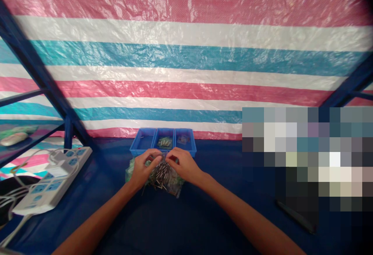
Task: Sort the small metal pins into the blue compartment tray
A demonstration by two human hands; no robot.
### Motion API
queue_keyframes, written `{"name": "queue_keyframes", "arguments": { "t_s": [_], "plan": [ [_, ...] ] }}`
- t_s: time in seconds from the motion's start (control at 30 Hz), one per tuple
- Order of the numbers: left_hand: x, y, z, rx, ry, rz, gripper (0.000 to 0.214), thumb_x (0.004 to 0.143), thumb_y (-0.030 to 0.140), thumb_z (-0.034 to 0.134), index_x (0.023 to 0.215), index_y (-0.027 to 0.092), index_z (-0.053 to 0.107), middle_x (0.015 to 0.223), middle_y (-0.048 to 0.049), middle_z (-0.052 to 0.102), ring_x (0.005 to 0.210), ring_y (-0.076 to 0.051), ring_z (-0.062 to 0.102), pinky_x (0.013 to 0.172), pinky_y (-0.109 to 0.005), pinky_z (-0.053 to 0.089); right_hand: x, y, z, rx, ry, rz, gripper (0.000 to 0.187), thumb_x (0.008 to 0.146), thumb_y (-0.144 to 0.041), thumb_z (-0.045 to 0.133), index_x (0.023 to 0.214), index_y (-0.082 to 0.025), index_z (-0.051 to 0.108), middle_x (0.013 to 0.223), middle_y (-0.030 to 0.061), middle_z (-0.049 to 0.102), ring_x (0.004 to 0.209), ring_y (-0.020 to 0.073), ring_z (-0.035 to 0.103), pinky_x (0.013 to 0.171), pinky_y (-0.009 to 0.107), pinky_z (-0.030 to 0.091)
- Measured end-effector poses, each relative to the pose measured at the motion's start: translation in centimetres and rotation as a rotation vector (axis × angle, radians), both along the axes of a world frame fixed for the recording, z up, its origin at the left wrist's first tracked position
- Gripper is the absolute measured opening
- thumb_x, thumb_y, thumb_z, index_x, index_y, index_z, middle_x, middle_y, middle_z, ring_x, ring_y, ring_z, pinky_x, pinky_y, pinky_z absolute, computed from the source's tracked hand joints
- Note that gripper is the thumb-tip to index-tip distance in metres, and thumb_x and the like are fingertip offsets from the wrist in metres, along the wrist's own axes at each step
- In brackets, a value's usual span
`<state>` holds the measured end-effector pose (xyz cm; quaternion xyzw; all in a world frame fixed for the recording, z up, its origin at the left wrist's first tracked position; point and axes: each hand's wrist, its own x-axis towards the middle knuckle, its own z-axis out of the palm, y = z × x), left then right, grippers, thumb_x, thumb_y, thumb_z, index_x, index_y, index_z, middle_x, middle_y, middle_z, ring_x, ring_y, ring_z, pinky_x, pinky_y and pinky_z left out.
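Observation:
My left hand (pixel 145 165) and my right hand (pixel 183 165) come close together over a heap of metal screws (pixel 161 175) on the dark blue table. Both have their fingers curled and drawn in toward the thumbs. Something small and see-through shows between the fingertips, too blurred to name. Green plastic (pixel 130 168) lies under and beside my left hand. A clear plastic bag (pixel 175 188) rests below my right hand, at the heap's right side. Just beyond the hands stands a blue three-compartment tray (pixel 142 152); its middle compartment holds a bag of small metal parts (pixel 165 143).
A white power strip (pixel 55 187) with plugs and cables lies on the left. Packets (pixel 183 139) sit in the tray's right compartment. A dark, slim object (pixel 295 216) lies at the right beside a pixelated area. Behind hangs a striped plastic sheet (pixel 186 56) between blue frame posts.

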<state>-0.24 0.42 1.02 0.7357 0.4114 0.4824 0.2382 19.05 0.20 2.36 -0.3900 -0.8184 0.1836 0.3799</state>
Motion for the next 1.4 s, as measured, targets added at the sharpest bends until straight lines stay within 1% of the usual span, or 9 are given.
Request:
{"name": "queue_keyframes", "arguments": {
  "t_s": [0.13,0.23,0.47,0.6,0.73,0.9,1.07,1.2,1.4],
  "plan": [
    [-0.04,-0.02,0.24,0.089,0.067,0.038,0.016,0.085,0.029,0.06,0.079,0.016,0.068,0.079,-0.0034,0.069,0.073,-0.015,0.062,0.069,-0.024,0.047,-0.02,-0.11,0.19,-0.004,-0.025,-0.001,0.009,0.087,-0.018,0.057,0.079,-0.016,0.062,0.076,0.0007,0.058,0.07,0.0133,0.052,0.066,0.023,0.037],
    [0.02,-0.13,0.4,0.117,0.085,0.05,0.016,0.084,0.028,0.061,0.077,0.016,0.068,0.077,-0.0029,0.068,0.071,-0.014,0.061,0.069,-0.024,0.046,0.0,-0.19,0.22,-0.004,-0.034,0.01,0.01,0.087,-0.018,0.057,0.079,-0.016,0.062,0.075,0.0004,0.058,0.07,0.0131,0.052,0.066,0.023,0.036],
    [0.21,-0.12,0.44,0.061,0.107,-0.014,0.016,0.083,0.03,0.062,0.081,0.016,0.068,0.078,-0.0024,0.069,0.07,-0.014,0.062,0.068,-0.023,0.047,0.05,-0.03,0.02,0.002,-0.031,-0.007,0.01,0.086,-0.018,0.057,0.078,-0.016,0.062,0.074,0.0002,0.059,0.069,0.0131,0.052,0.065,0.023,0.036],
    [0.23,-0.16,0.43,0.06,0.132,-0.004,0.016,0.083,0.03,0.062,0.079,0.016,0.068,0.074,-0.0015,0.068,0.067,-0.014,0.061,0.067,-0.023,0.046,-0.07,-0.07,0.11,-0.006,0.004,-0.031,0.009,0.086,-0.019,0.057,0.079,-0.016,0.062,0.075,0.0004,0.059,0.069,0.0132,0.053,0.065,0.023,0.037],
    [0.24,-0.28,0.6,0.063,0.121,0.011,0.014,0.082,0.027,0.061,0.077,0.016,0.066,0.073,-0.0014,0.067,0.065,-0.013,0.059,0.065,-0.024,0.045,-0.24,-0.2,0.16,-0.006,0.034,-0.038,0.009,0.087,-0.019,0.056,0.08,-0.017,0.061,0.076,0.0006,0.06,0.07,0.0134,0.053,0.065,0.023,0.038],
    [0.2,-0.33,0.79,0.056,0.135,-0.042,0.011,0.082,0.021,0.056,0.078,0.015,0.064,0.074,-0.0017,0.065,0.067,-0.013,0.058,0.066,-0.024,0.045,-0.28,-0.28,0.19,-0.015,0.045,-0.04,0.009,0.087,-0.02,0.055,0.081,-0.017,0.061,0.076,0.0007,0.06,0.07,0.0134,0.053,0.064,0.023,0.037],
    [0.15,-0.37,0.89,0.064,0.103,-0.028,0.009,0.079,0.02,0.054,0.075,0.015,0.06,0.074,-0.002,0.061,0.069,-0.014,0.056,0.066,-0.025,0.044,-0.26,-0.24,0.11,-0.018,0.01,-0.001,0.01,0.087,-0.023,0.057,0.081,-0.016,0.061,0.076,0.0007,0.06,0.069,0.0128,0.053,0.065,0.023,0.037],
    [0.25,-0.29,0.89,0.029,0.046,-0.037,0.007,0.079,0.022,0.056,0.076,0.016,0.059,0.079,-0.0035,0.06,0.074,-0.016,0.057,0.067,-0.025,0.046,-0.25,-0.23,0.03,-0.016,-0.025,0.037,0.011,0.087,-0.025,0.058,0.081,-0.016,0.062,0.077,0.0008,0.06,0.07,0.0129,0.053,0.066,0.023,0.037],
    [0.25,-0.11,0.43,-0.007,0.019,-0.012,0.016,0.083,0.031,0.059,0.079,0.016,0.064,0.076,-0.0037,0.065,0.07,-0.015,0.06,0.066,-0.025,0.048,-0.04,-0.19,0.33,-0.041,0.003,0.0,0.012,0.088,-0.025,0.055,0.084,-0.016,0.062,0.078,0.0012,0.061,0.07,0.0132,0.054,0.066,0.024,0.039]
  ]
}}
